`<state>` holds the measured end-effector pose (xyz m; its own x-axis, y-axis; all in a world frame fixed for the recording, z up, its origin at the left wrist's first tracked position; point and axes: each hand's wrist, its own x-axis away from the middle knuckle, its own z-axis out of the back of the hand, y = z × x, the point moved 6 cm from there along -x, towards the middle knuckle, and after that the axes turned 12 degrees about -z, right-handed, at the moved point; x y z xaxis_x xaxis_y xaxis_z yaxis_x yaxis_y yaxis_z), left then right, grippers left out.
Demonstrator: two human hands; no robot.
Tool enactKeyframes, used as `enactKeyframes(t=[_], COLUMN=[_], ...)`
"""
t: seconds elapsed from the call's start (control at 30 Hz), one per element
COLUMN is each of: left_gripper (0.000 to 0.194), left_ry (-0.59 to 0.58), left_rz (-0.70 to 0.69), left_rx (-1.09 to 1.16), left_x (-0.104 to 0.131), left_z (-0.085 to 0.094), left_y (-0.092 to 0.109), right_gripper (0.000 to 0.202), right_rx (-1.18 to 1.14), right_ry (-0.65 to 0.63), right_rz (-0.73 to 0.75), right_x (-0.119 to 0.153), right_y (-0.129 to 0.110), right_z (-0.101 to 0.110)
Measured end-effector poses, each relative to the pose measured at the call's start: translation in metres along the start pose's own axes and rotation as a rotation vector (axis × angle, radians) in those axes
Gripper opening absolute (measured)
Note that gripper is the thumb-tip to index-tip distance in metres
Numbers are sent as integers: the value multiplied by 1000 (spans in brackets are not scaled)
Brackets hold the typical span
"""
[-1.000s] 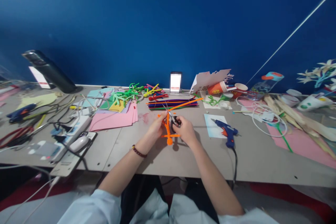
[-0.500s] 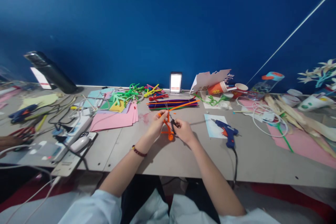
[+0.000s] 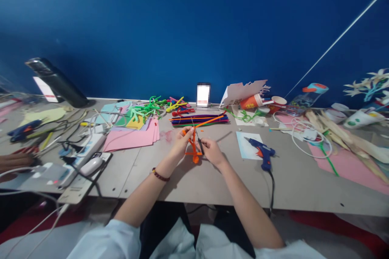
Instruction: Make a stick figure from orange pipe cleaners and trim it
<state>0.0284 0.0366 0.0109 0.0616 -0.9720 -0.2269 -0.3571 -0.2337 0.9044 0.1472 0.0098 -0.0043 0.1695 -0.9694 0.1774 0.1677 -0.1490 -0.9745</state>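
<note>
My left hand (image 3: 181, 142) pinches an orange pipe-cleaner figure (image 3: 195, 154) near its upper part, with a long orange strand (image 3: 212, 121) running up and to the right. My right hand (image 3: 212, 150) is closed round the handles of small dark scissors (image 3: 199, 142), whose blades point up beside the orange figure. The figure's round lower end hangs between my hands above the table. Just behind lies a bundle of purple, red, green and orange pipe cleaners (image 3: 182, 120).
A blue glue gun (image 3: 263, 153) rests partly on a pale card at right. Pink paper (image 3: 130, 138), a power strip (image 3: 86, 156) and a dark bottle (image 3: 60, 85) are at left. A phone (image 3: 203, 95) stands against the wall. Another person's hand (image 3: 16, 162) is at the left edge.
The scissors now stand more upright and lower beside the orange figure. The long orange strand has tilted slightly, and the other person's hand reaches further in at left.
</note>
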Motion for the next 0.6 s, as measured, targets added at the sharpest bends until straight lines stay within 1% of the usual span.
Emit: enactKeyframes(t=[0.13,0.33,0.43,0.6], left_gripper=[24,26,26,27], left_ry=[3,-17,-17,-22], left_rz=[17,60,49,55], left_rx=[4,31,11,-18], left_x=[0,-1,-1,1], left_z=[0,0,1,-1], left_y=[0,-7,-5,-1], right_gripper=[43,44,45,43], right_rx=[-53,-114,-140,-145], right_ry=[-34,-56,-68,-97], right_rz=[-13,-54,-79,-85], right_x=[0,-3,-4,1], right_y=[0,4,7,4], right_z=[-1,-3,-4,-5])
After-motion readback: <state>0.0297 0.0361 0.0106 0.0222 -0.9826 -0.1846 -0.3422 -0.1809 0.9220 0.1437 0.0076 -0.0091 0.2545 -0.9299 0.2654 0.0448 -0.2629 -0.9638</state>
